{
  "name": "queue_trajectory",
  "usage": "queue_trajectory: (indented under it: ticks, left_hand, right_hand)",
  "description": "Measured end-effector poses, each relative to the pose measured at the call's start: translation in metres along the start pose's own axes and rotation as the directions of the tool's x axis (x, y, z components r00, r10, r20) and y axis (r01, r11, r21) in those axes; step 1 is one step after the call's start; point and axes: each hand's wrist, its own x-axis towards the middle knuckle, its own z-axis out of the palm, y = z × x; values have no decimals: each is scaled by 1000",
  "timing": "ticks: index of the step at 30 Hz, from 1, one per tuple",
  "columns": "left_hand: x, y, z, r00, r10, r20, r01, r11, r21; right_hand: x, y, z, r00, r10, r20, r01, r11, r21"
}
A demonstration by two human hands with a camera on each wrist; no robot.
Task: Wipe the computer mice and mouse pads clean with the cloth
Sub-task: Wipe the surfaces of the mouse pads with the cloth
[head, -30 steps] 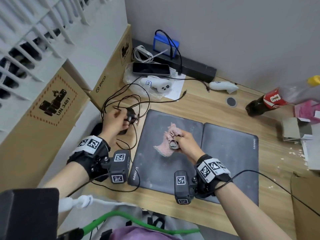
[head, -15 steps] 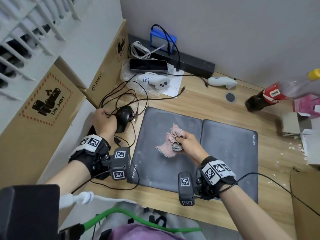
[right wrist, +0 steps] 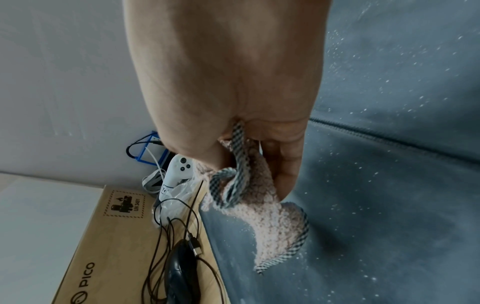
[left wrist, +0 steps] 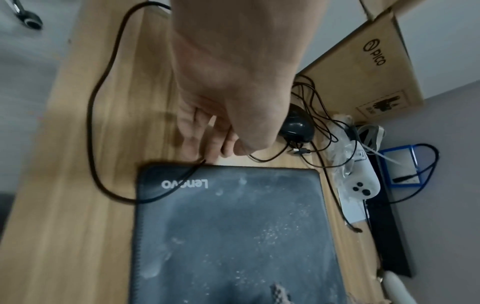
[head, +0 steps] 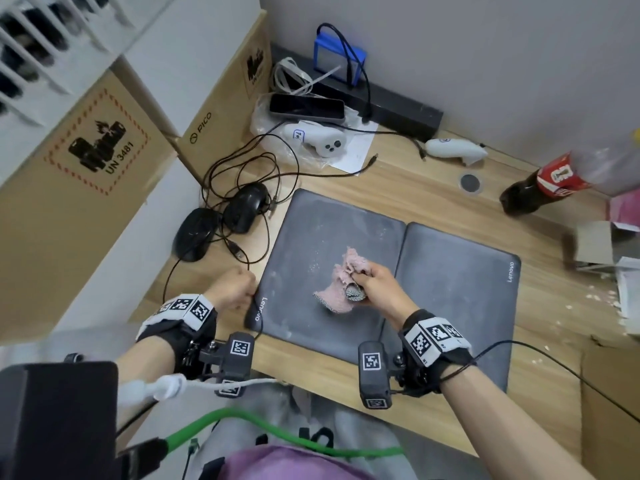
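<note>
Two dusty grey mouse pads lie side by side on the wooden desk, the left pad (head: 311,244) (left wrist: 233,236) (right wrist: 376,226) and the right pad (head: 457,289) (right wrist: 402,72). My right hand (head: 374,289) (right wrist: 259,164) grips a bunched pink cloth (head: 332,299) (right wrist: 275,222) that rests on the left pad. Two black wired mice (head: 195,233) (head: 246,207) sit on the desk left of the pads; one mouse (left wrist: 297,127) (right wrist: 182,273) shows in each wrist view. My left hand (head: 239,289) (left wrist: 221,144) hovers at the left pad's near-left corner, fingers curled on a black mouse cable (left wrist: 182,179).
Tangled cables (head: 249,168) spread behind the mice. Cardboard boxes (head: 86,188) wall the left side. At the back lie a phone (head: 306,107), two white controllers (head: 322,140) (head: 453,150) and a black bar (head: 398,105). A cola bottle (head: 540,188) and a small carton (head: 595,247) sit at right.
My left hand set the mouse down beside the other one and drew back to the pad's near-left corner. The right hand kept the cloth on the left pad.
</note>
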Motion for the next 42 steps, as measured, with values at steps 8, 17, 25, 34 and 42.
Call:
queue_trajectory:
  ticks: [8, 17, 25, 34, 42]
  left_hand:
    - [-2, -6, -16, 952, 241, -186, -124, 864, 488]
    - [-8, 5, 27, 921, 355, -162, -216, 810, 545]
    - [-3, 17, 35, 916, 401, -24, -304, 731, 611]
    - [17, 55, 20, 770, 608, 193, -493, 376, 785]
    - [40, 91, 8, 684, 581, 441, -547, 9, 837]
  right_hand:
    - [-16, 17, -23, 990, -67, -127, 73, 996, 43]
    - [-31, 43, -50, 984, -2, -179, 25, 991, 128]
    - [-15, 35, -67, 953, -126, -274, 132, 991, 4]
    - [20, -10, -67, 914, -197, -354, 40, 914, -404]
    - [38, 0, -36, 993, 6, -114, -88, 670, -737]
